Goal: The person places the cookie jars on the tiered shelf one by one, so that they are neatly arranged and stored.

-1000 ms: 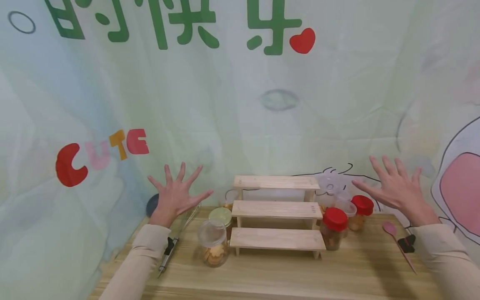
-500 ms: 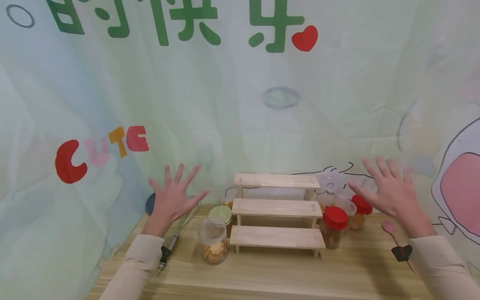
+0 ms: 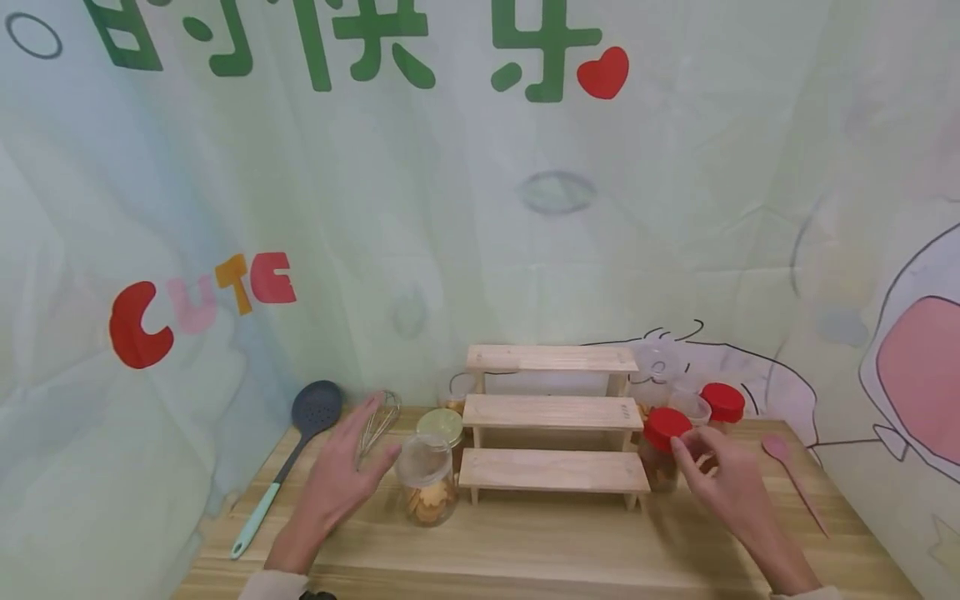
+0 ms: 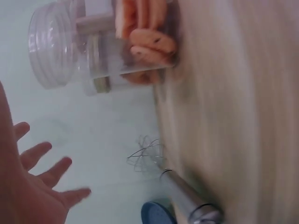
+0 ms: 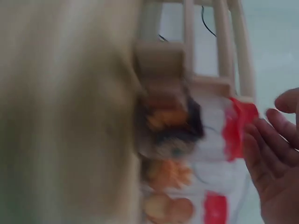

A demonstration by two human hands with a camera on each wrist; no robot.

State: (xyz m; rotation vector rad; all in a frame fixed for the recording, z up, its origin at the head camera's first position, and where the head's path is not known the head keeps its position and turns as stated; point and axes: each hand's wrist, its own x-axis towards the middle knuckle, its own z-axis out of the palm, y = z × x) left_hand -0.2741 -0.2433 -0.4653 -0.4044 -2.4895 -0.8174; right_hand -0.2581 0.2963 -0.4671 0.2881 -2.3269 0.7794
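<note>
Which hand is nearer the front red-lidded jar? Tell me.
Right: the right hand is just right of the front red-lidded jar; the left hand is across the wooden rack, left of the front clear jar.

Soft, even light washes the head view, fairly clear now, with a faint shadow on the table (image 3: 540,550) below the right hand (image 3: 723,483), while motion blur streaks both wrist views, the dimmer right one smearing the nearest jar (image 5: 187,128).

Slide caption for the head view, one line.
Right hand by a red-lidded jar, left hand beside a jar of cookies.
</note>
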